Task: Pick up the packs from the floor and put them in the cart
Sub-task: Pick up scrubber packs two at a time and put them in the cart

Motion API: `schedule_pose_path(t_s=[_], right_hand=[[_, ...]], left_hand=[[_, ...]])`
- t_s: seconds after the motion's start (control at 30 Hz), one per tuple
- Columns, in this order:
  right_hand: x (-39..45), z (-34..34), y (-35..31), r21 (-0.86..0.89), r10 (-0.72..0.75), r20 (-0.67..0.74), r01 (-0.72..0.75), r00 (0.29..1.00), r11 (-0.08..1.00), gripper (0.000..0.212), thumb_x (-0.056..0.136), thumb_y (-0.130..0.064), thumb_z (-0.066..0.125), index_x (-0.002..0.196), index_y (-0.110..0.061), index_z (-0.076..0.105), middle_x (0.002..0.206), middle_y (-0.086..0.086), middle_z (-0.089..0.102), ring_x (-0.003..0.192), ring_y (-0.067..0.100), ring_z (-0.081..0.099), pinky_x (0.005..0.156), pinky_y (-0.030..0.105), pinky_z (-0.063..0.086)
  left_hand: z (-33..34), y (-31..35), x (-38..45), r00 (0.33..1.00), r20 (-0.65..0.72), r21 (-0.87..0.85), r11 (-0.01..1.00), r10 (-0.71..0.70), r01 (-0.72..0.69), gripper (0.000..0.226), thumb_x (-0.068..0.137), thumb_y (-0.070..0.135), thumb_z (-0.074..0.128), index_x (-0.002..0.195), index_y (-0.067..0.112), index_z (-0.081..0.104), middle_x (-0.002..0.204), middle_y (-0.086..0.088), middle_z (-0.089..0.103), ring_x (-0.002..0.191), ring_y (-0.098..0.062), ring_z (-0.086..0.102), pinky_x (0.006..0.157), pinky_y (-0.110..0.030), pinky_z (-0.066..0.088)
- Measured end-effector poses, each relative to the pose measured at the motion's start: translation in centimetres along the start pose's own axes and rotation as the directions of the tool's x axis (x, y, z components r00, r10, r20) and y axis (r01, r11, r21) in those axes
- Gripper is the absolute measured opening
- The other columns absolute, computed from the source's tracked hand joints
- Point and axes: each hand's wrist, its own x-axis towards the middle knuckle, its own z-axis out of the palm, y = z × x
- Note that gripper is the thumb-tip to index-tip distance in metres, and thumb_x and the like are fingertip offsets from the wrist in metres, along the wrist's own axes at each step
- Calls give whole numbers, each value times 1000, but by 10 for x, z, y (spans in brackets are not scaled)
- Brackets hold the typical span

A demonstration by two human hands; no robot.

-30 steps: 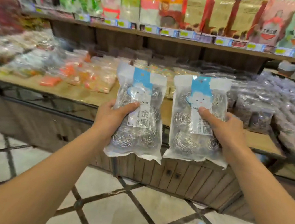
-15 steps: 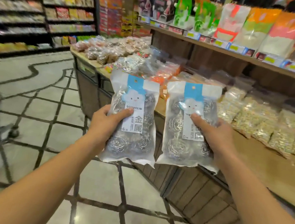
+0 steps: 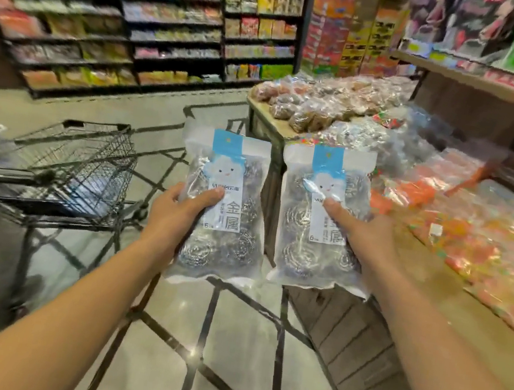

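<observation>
I hold two clear packs of steel scouring balls with blue and white labels, upright and side by side in front of me. My left hand (image 3: 177, 213) grips the left pack (image 3: 219, 242) with the thumb across its label. My right hand (image 3: 366, 233) grips the right pack (image 3: 304, 247) the same way. The black wire cart (image 3: 67, 148) stands to the left on the tiled floor, its basket a little lower than the packs and apart from them. Something pale lies inside the basket, blurred.
A wooden display table (image 3: 429, 325) piled with bagged goods runs along the right, its panelled side close to my right arm. Tall stocked shelves (image 3: 141, 23) line the far wall. Tiled floor (image 3: 226, 356) with dark lines lies between cart and table.
The view has swung left: the display table slid to the right and the cart came fully into sight on the left. Both packs stay held in front of me.
</observation>
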Motion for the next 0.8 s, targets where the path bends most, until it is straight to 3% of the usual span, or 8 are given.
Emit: schedule_pose_path(t_s=[0.13, 0.2, 0.3, 0.37, 0.47, 0.57, 0.63, 0.8], right_hand=[[51, 65, -7, 6, 13, 110, -14, 994, 1000, 69, 63, -56, 93, 113, -12, 74, 97, 4, 82, 89, 24, 80, 81, 44, 64], [75, 97, -10, 1, 32, 162, -33, 986, 999, 58, 71, -49, 92, 112, -13, 75, 97, 4, 82, 89, 24, 80, 83, 46, 64], [112, 148, -14, -48, 29, 223, -19, 974, 999, 73, 58, -62, 92, 112, -14, 75, 99, 3, 82, 91, 24, 79, 88, 53, 63], [137, 182, -17, -56, 24, 237, -11, 971, 998, 84, 49, -67, 90, 111, -13, 75, 99, 3, 82, 90, 23, 80, 87, 53, 64], [169, 233, -26, -50, 23, 244, -11, 970, 999, 77, 53, -61, 92, 110, -13, 76, 97, 3, 82, 88, 23, 80, 86, 53, 64], [203, 283, -37, -50, 22, 260, -9, 965, 999, 50, 72, -45, 93, 107, -14, 76, 96, 3, 82, 88, 24, 80, 87, 54, 63], [225, 317, -45, -60, 22, 268, -6, 963, 998, 47, 73, -43, 93, 107, -15, 76, 96, 3, 82, 89, 24, 80, 88, 53, 63], [275, 396, -59, -82, 16, 308, 9, 951, 997, 65, 61, -57, 93, 108, -17, 75, 97, 1, 82, 90, 23, 79, 90, 52, 63]], left_hand=[[-33, -2, 53, 994, -109, 8, 1000, -22, 23, 49, 73, 42, 88, 114, 23, 68, 104, -2, 78, 93, -22, 75, 86, -39, 58], [-51, -2, 78, 989, -142, 10, 999, -38, 40, 57, 66, 49, 90, 111, 24, 68, 105, -6, 78, 93, -28, 75, 91, -48, 58], [-78, -5, 124, 983, -179, 11, 999, -41, 43, 87, 50, 64, 92, 123, 24, 66, 112, -4, 77, 103, -31, 73, 98, -56, 54], [-97, -4, 155, 980, -197, -8, 999, -38, 38, 76, 62, 56, 91, 124, 21, 65, 108, -2, 77, 98, -24, 74, 95, -48, 57], [-127, -3, 208, 976, -216, -45, 999, -35, 26, 45, 81, 35, 83, 118, 19, 63, 96, 7, 72, 81, -6, 71, 71, -23, 52], [-158, 1, 262, 969, -240, -75, 996, -54, 37, 69, 67, 47, 91, 125, 20, 64, 112, 2, 75, 103, -16, 73, 94, -37, 55], [-180, 3, 293, 962, -265, -93, 995, -69, 45, 59, 70, 43, 91, 119, 22, 67, 111, 1, 76, 106, -21, 71, 96, -40, 54], [-219, 4, 358, 951, -300, -99, 994, -75, 47, 32, 87, 23, 80, 114, 15, 67, 90, 6, 75, 65, 2, 73, 53, -12, 53]])
